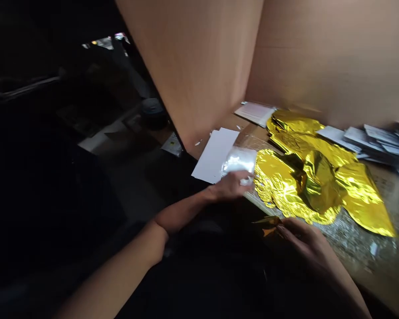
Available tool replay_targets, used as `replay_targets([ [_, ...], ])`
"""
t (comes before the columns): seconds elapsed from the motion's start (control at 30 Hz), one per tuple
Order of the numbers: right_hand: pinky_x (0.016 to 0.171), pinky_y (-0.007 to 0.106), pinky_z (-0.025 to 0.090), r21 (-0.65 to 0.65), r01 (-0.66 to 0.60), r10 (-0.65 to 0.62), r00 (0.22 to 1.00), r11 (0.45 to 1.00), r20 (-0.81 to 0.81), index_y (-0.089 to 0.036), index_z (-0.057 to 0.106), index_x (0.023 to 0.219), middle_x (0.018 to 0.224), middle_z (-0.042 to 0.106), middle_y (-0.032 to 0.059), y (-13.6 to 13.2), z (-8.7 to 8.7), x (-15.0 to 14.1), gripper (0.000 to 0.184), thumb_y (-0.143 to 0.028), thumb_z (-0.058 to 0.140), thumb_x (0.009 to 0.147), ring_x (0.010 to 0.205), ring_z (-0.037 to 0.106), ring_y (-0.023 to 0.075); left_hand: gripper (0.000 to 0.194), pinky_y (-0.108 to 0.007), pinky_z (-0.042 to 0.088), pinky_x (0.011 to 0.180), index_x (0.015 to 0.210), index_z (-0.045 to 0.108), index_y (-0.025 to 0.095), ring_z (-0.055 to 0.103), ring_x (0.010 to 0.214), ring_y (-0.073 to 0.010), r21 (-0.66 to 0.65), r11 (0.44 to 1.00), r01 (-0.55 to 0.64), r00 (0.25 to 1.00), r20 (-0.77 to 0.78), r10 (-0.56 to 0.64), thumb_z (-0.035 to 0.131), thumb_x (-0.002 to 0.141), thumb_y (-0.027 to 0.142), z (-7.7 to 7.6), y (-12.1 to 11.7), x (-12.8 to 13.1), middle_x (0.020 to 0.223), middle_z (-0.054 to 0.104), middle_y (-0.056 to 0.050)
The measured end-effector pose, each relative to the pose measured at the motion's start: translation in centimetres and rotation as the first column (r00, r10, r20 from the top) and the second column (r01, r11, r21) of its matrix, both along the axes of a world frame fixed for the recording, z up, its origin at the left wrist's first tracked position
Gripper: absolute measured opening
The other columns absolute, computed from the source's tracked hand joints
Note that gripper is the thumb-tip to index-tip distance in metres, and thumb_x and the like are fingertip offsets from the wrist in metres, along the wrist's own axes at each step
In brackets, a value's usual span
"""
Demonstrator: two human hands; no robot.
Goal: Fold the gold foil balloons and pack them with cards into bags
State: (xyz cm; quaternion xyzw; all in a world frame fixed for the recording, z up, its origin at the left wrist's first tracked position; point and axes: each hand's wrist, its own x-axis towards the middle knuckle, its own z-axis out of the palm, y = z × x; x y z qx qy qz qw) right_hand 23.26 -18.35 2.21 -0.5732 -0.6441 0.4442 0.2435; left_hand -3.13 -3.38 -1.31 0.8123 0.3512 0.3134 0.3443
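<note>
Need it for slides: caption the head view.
Right hand holding a gold foil piece, left hand at clear plastic beside white paper.

The single head view looks forward and down from close by, over the table's (382, 277) near edge toward brown panels (199, 57) behind.

Left hand (231, 185), right hand (301, 239): both bare. Left arm (182, 212), right arm (342, 279): bare along visible length. Fingers partly blurred.

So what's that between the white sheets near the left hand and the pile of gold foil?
In the head view, clear, shiny plastic lies between the white sheets and the gold foil.
</note>
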Motion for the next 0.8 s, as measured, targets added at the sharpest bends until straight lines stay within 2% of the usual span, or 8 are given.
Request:
replay_targets([
  [0.03,0.055,0.029,0.049,-0.017,0.026,-0.027,0.999,1.0,-0.02,-0.024,0.074,0.081,0.073,0.07,0.0047,0.0,-0.2,-0.1,0.036,-0.056,0.067,0.094,0.065,0.063,0.0229,0.034,-0.042,0.051,0.107,0.126,0.071,0.017,0.066,0.121,-0.0289,0.05,0.955,-0.292,0.954,-0.052,0.294,0.07,0.096,0.034,0.0,2.2,-1.9,0.127,0.07,-0.015],
  [0.07,0.055,0.029,0.05,-0.04,0.044,-0.046,0.998,0.998,-0.041,-0.023,0.074,0.082,0.075,0.071,0.0048,-0.1,-0.4,-0.1,0.036,-0.057,0.067,0.094,0.066,0.064,0.0229,0.044,-0.046,0.047,0.113,0.13,0.068,0.016,0.06,0.131,-0.0329,0.1,0.866,-0.49,0.855,-0.14,0.499,0.075,0.094,0.039,-0.1,4.3,-4.0,0.136,0.066,-0.018],
  [0.1,0.056,0.028,0.05,-0.06,0.06,-0.063,0.996,0.996,-0.06,-0.023,0.074,0.083,0.075,0.071,0.0048,-0.3,-0.5,-0.2,0.037,-0.058,0.067,0.094,0.067,0.064,0.0227,0.055,-0.051,0.042,0.117,0.131,0.066,0.015,0.054,0.138,-0.0375,0.134,0.776,-0.617,0.74,-0.239,0.629,0.082,0.087,0.043,-0.3,6.3,-6.1,0.142,0.061,-0.021],
  [0.13,0.056,0.027,0.05,-0.073,0.073,-0.079,0.994,0.995,-0.079,-0.022,0.074,0.083,0.076,0.07,0.0047,-0.4,-0.7,-0.3,0.038,-0.059,0.068,0.093,0.068,0.064,0.0226,0.063,-0.054,0.04,0.118,0.129,0.066,0.013,0.05,0.141,-0.0412,0.128,0.738,-0.662,0.67,-0.34,0.66,0.088,0.08,0.045,-0.6,7.9,-8.0,0.143,0.059,-0.023],
  [0.3,0.054,0.026,0.049,-0.102,0.16,-0.174,0.974,0.982,-0.142,-0.02,0.074,0.084,0.075,0.068,0.0048,-0.6,-0.9,-2.0,0.042,-0.061,0.071,0.089,0.066,0.06,0.021,0.044,-0.039,0.048,0.103,0.119,0.069,0.013,0.063,0.123,-0.0312,0.01,0.76,-0.65,0.674,-0.453,0.583,0.083,0.086,0.038,-2.5,12.1,-13.0,0.128,0.069,-0.018],
  [0.47,0.055,0.028,0.05,-0.112,0.198,-0.214,0.963,0.974,-0.161,-0.02,0.076,0.088,0.075,0.07,0.0062,-0.3,-1.1,-2.6,0.044,-0.063,0.071,0.087,0.066,0.063,0.0232,0.015,-0.034,0.05,0.086,0.092,0.073,0.017,0.068,0.093,-0.0243,0.019,0.74,-0.672,0.666,-0.423,0.615,0.078,0.089,0.031,-2.4,13.2,-13.2,0.097,0.075,-0.009],
  [0.63,0.051,0.028,0.047,-0.183,0.244,-0.281,0.936,0.952,-0.212,-0.022,0.076,0.091,0.071,0.068,0.0038,0.1,-1.0,-2.2,0.043,-0.064,0.075,0.085,0.06,0.06,0.0208,0.014,-0.038,0.046,0.092,0.085,0.071,0.017,0.067,0.096,-0.026,0.099,0.744,-0.661,0.675,-0.356,0.646,0.067,0.097,0.023,-1.5,13.3,-12.6,0.095,0.074,-0.013],
  [0.8,0.049,0.029,0.046,-0.226,0.31,-0.37,0.874,0.924,-0.314,-0.022,0.077,0.091,0.069,0.068,0.003,0.0,-0.7,-2.2,0.042,-0.063,0.081,0.081,0.057,0.06,0.0207,0.012,-0.039,0.046,0.094,0.082,0.067,0.016,0.066,0.097,-0.0268,0.126,0.738,-0.663,0.691,-0.278,0.668,0.067,0.093,0.013,-1.0,13.2,-12.4,0.096,0.072,-0.015],
])
